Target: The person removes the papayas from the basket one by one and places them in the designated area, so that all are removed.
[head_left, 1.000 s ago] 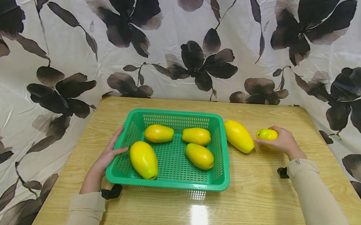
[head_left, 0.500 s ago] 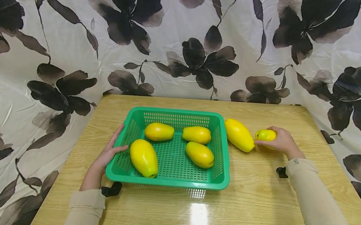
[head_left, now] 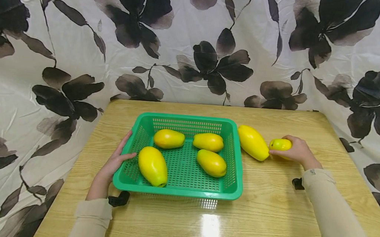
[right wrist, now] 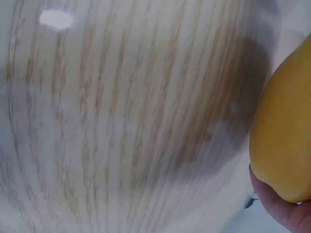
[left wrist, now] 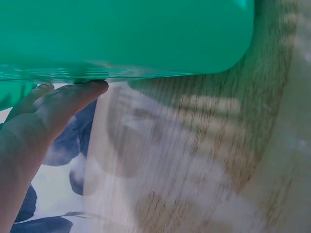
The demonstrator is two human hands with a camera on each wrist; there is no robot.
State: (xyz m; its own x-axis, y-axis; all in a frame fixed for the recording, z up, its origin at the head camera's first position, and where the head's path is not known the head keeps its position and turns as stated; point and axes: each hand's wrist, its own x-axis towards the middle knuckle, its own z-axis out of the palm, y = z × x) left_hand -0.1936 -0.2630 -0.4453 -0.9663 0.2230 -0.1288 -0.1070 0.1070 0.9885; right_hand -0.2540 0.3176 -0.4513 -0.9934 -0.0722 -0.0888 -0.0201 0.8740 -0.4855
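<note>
My left hand (head_left: 113, 163) holds the left side of a green plastic basket (head_left: 177, 192), thumb over the rim and fingers along the outer wall. In the left wrist view, fingers (left wrist: 73, 99) reach up under the basket's edge. Off to the right on the table, my right hand (head_left: 296, 153) grips a yellow papaya (head_left: 280, 144) with a greenish end. The right wrist view shows this papaya's smooth side at its right edge, a fingertip (right wrist: 272, 199) beneath it. Another, longer papaya (head_left: 253, 143) lies between the basket and the right hand.
Inside the basket lie several yellow papayas, among them a large one (head_left: 152, 166) at front left and a smaller one (head_left: 211, 163) at right. The wooden table (head_left: 168, 224) ends at a floral cloth (head_left: 184, 25) behind. Black wrist cameras sit on both wrists.
Both hands keep their holds, and the basket and papayas stay in place. Only a slight shift of the whole head view shows.
</note>
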